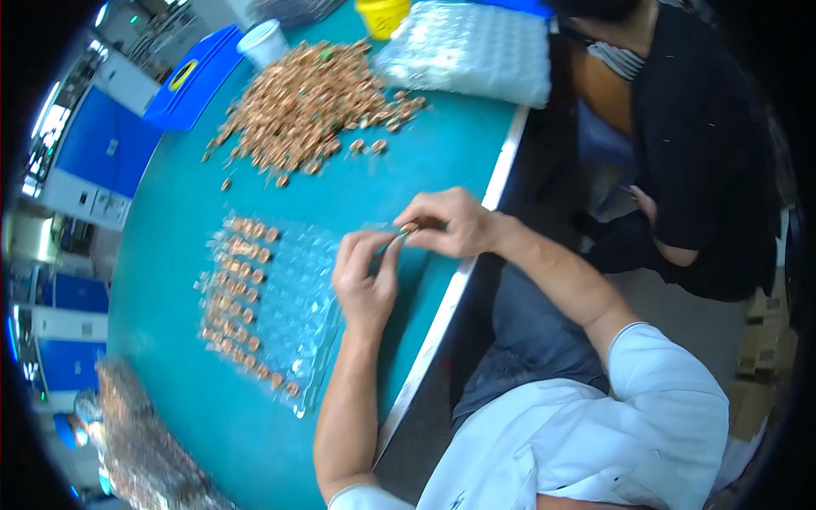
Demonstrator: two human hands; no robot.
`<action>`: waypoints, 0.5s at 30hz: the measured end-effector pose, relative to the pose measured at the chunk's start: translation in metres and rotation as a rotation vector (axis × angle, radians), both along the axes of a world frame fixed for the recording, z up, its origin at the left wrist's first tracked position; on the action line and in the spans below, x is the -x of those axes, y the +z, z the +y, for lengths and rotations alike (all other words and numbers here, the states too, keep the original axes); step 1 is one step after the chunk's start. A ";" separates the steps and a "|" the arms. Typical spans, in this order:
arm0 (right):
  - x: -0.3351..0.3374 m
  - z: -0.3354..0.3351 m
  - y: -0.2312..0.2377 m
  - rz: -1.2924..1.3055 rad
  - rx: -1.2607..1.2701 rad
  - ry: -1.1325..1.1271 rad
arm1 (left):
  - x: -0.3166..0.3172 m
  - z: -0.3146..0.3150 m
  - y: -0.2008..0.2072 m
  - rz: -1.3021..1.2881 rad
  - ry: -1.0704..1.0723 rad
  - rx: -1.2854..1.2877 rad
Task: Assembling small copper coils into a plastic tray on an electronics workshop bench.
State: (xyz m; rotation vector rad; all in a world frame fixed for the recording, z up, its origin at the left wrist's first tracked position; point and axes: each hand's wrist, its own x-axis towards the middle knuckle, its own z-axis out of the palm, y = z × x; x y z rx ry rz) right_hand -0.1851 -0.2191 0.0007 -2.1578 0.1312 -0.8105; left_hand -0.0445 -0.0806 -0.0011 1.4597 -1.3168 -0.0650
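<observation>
Both of my hands meet over the near right edge of the table. A small copper coil (pixel 410 228) is pinched in the fingertips of my right hand (pixel 455 223). The thumb and forefinger of my left hand (pixel 365 276) close on the coil's near side, perhaps on its wire lead, too small to make out. Left of my hands lies a clear plastic blister tray (pixel 304 289). Several rows of copper coils (pixel 240 276) fill its left part, while the pockets nearest my left hand hold none.
A big heap of loose copper coils (pixel 297 102) covers the far part of the green table (pixel 178 340). Behind it stand a blue bin (pixel 194 78), a white cup (pixel 263 42), a yellow tub (pixel 382 15) and stacked clear trays (pixel 467 51). A person in black (pixel 697 153) sits at right.
</observation>
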 end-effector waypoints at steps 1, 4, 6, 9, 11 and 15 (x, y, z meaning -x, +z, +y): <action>-0.002 0.001 -0.003 -0.008 0.005 -0.004 | -0.001 0.002 -0.001 -0.014 0.008 0.004; -0.009 0.008 -0.006 -0.057 0.024 0.039 | -0.004 0.011 -0.008 -0.021 0.041 0.022; -0.011 0.010 -0.003 -0.094 0.089 0.043 | -0.005 0.015 -0.005 -0.024 0.016 0.016; -0.007 0.007 -0.001 -0.080 0.128 0.042 | -0.002 0.011 -0.003 -0.010 -0.023 0.037; -0.008 0.006 -0.001 -0.086 0.160 0.045 | -0.002 0.009 -0.004 -0.030 -0.021 0.048; -0.009 0.006 0.001 -0.057 0.159 0.046 | -0.004 0.009 -0.003 -0.022 -0.010 0.033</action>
